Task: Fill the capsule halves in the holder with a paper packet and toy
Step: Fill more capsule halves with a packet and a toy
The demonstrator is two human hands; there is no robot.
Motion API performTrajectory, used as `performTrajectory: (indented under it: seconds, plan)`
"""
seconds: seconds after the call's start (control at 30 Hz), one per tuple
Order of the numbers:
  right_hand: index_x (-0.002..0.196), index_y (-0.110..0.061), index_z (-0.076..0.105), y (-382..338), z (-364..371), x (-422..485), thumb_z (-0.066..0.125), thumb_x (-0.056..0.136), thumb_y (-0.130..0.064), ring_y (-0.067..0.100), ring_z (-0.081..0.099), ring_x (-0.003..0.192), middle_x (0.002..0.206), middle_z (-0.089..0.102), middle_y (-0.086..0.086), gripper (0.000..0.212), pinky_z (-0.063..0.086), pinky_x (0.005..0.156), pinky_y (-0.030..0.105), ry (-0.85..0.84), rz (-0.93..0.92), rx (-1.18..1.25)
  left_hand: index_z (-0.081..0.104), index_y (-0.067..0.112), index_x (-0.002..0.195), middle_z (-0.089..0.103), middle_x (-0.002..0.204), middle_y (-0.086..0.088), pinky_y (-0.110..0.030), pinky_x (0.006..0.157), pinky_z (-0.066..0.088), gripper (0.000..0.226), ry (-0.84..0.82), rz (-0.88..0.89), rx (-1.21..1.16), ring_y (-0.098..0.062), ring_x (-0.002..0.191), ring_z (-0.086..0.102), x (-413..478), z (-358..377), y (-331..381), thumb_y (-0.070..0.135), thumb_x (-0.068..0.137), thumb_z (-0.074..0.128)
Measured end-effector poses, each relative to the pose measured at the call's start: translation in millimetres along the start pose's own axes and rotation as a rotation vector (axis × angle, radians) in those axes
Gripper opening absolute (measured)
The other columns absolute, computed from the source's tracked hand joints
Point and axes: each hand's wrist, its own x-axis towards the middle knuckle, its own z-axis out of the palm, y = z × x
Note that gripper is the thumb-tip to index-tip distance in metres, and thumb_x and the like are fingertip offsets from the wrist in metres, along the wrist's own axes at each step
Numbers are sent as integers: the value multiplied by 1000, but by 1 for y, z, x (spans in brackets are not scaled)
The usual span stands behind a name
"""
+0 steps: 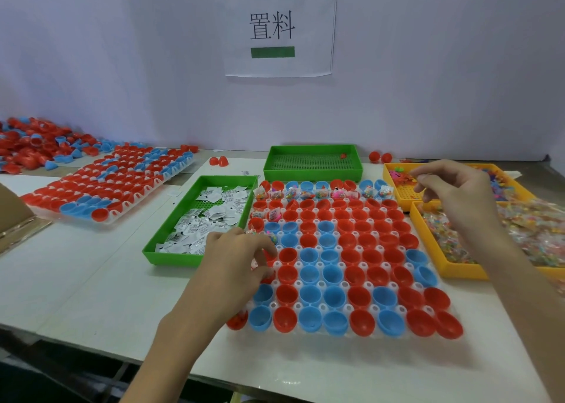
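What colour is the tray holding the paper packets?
Green. The tray shows clearest in the head view.

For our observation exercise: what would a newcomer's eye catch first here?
The grid of red and blue capsule halves in the holder at front centre, the left hand over its left edge. Then the green tray of white paper packets to its left, and the sign on the wall above.

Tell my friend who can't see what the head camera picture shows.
A person's left hand is over a white holder of mostly empty red and blue capsule halves; the right hand hovers over a yellow tray of toys. A green tray of paper packets sits beside the holder.
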Motion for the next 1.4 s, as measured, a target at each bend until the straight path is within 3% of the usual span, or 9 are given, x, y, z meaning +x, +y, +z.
performTrajectory:
  seconds: [0.23, 0.47, 0.63, 0.7, 0.8, 1.03, 1.17, 1.3, 1.4]
  plan:
    - [88, -25, 73, 7, -4, 5, 59, 96, -8, 5, 58, 59, 71, 69, -7, 23, 54, 65, 28, 10, -7, 2, 72, 39, 97, 61, 75, 28, -39, 96, 42, 14, -24, -3, 5, 5, 89, 49, -2, -10, 1, 41, 84, 77]
    - [87, -25, 73, 10, -8, 8, 58, 95, -8, 12, 60, 66, 75, 69, 0, 25, 53, 66, 28, 32, 20, -12, 74, 39, 94, 55, 76, 35, -41, 94, 46, 14, 24, 21, -98, 5, 88, 53, -9, -17, -1, 43, 81, 77]
    - [98, -21, 73, 28, -27, 15, 64, 95, -18, 11, 61, 76, 92, 70, 1, 11, 46, 60, 28, 8, 39, -412, 68, 39, 109, 60, 104, 34, -11, 81, 37, 17, 210, 18, -268, 23, 98, 50, 8, -22, -32, 33, 95, 62]
    - [112, -19, 70, 39, -37, 18, 66, 94, -24, 14, 60, 78, 104, 68, 5, 19, 46, 64, 31, -106, 164, -626, 68, 28, 120, 65, 121, 15, -13, 86, 39, 24, 243, -128, -258, 15, 100, 53, 21, -21, -56, 22, 98, 61]
    - [130, -15, 62, 45, -43, 18, 72, 91, -24, 29, 63, 100, 117, 67, 12, 41, 51, 84, 40, -259, 315, -748, 62, 16, 133, 58, 141, -7, -38, 105, 42, 41, 40, -364, -126, -20, 123, 55, 37, -15, -84, 19, 92, 70]
    - [81, -22, 73, 41, -39, 14, 75, 86, -9, 20, 65, 82, 87, 71, 4, 14, 56, 80, 43, -187, 240, -688, 78, 14, 93, 73, 111, -9, -46, 92, 55, 14, 175, -440, -159, -27, 102, 66, 49, 2, -91, 19, 81, 82]
    - [83, -20, 73, 42, -39, 14, 73, 86, -8, 18, 66, 74, 81, 70, 1, 12, 55, 72, 38, -127, 218, -665, 74, 21, 84, 73, 90, -4, -42, 79, 58, 6, 304, -441, -261, -18, 81, 66, 44, 5, -92, 24, 84, 79]
    - [99, -19, 67, 43, -37, 15, 76, 88, -18, 28, 64, 95, 97, 65, 4, 15, 55, 86, 48, -202, 284, -697, 72, 23, 81, 71, 90, -1, -37, 85, 53, 9, 389, -410, -373, -18, 89, 64, 43, 3, -93, 19, 82, 81]
    - [98, -17, 71, 46, -39, 17, 76, 86, -11, 28, 63, 90, 96, 68, 9, 14, 55, 82, 43, -168, 259, -697, 73, 19, 83, 71, 85, 1, -34, 84, 50, 11, 463, -396, -438, -16, 88, 66, 41, 0, -92, 12, 80, 82]
